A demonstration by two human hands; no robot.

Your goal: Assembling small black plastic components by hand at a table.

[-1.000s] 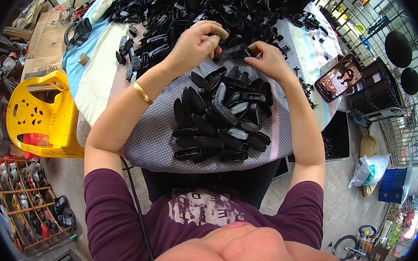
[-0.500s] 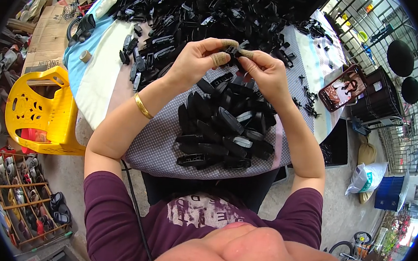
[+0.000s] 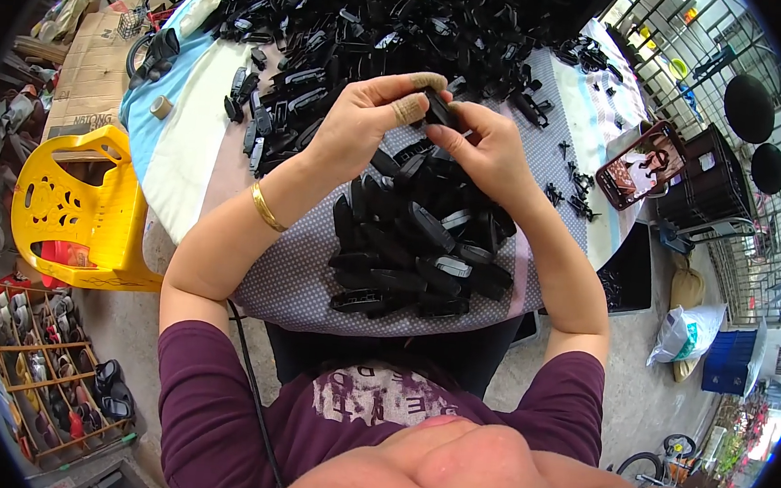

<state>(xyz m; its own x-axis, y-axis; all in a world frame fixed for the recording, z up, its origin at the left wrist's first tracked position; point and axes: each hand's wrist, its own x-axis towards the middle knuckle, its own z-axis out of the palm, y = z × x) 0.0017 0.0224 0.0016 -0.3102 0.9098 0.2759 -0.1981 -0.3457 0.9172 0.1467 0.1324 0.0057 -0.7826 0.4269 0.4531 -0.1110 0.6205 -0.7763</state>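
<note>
Between my two hands, over the table, is a black plastic part [image 3: 439,110], rounded and oblong. My left hand [image 3: 373,112], with tan tape round its thumb and finger, pinches it from the left. My right hand [image 3: 486,141] closes on its right side with thumb and fingertips. Just below lies a pile of similar black oblong parts [image 3: 428,229], a few showing shiny grey faces. Beyond my hands a much larger heap of black plastic parts [image 3: 380,32] spreads over the far side. The held part's exact kind cannot be made out.
The parts lie on a dotted, striped tablecloth [image 3: 288,263]. Small black pieces [image 3: 580,195] are scattered at the right, beside a propped-up phone [image 3: 642,167]. A tape roll [image 3: 160,107] sits at the left edge. A yellow plastic chair [image 3: 90,211] stands left of the table.
The black part between my fingers has turned, now showing a broad smooth side. My right hand has shifted its grip, its fingers lower and more curled. The piles look unchanged.
</note>
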